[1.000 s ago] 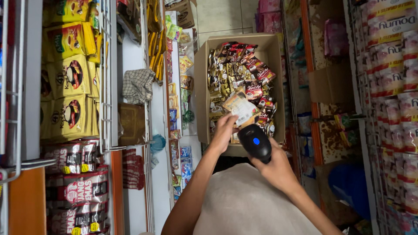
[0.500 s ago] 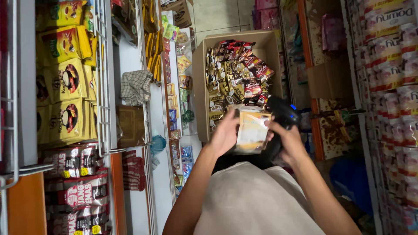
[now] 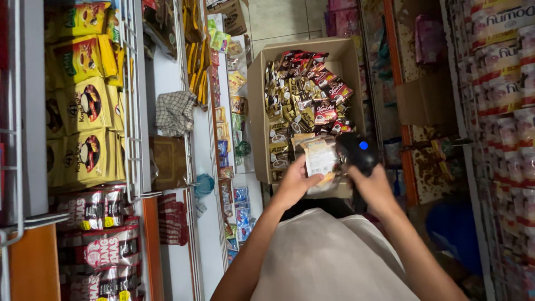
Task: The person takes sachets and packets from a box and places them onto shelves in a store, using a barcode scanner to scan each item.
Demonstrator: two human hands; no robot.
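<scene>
Since the earlier frame the packet (image 3: 320, 161) has tilted upright and the scanner (image 3: 358, 151) has closed in until it sits just beside it. The left hand (image 3: 295, 184) has its fingers clenched around the pale, clear-edged packet; the right hand (image 3: 374, 187) grasps the black scanner with its blue light. Both hover at the near edge of the cardboard box (image 3: 256, 100) of sachets (image 3: 304, 95).

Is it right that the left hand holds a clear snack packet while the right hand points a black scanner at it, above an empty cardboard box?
Not quite: the cardboard box is not empty; it is full of small snack packets. The head view shows this. The rest holds: the left hand holds the clear snack packet and the right hand points the black scanner at it.
</scene>
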